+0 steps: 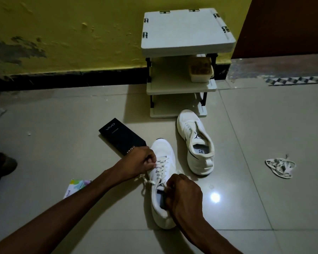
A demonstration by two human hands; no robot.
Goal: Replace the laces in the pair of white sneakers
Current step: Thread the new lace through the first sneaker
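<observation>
The pale tiled floor (264, 125) carries a laced white sneaker (162, 149), an unlaced sneaker (186, 123) just beside it, a black box (121, 135), loose laces (280, 167) well apart, a colourful packet (75, 186), and a white rack (180, 90).

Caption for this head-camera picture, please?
Left hand and right hand lace one white sneaker; the unlaced sneaker and loose laces lie nearby.

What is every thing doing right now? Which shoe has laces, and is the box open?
near sneaker, upright on the floor, laced.
lace, crossed through the eyelets, one end trailing loose.
far sneaker, upright, no lace in it.
loose laces, tangled heap on the floor.
black box, closed, lying flat.
left hand, pinches the lace.
right hand, grips the lace by the tongue.
</observation>
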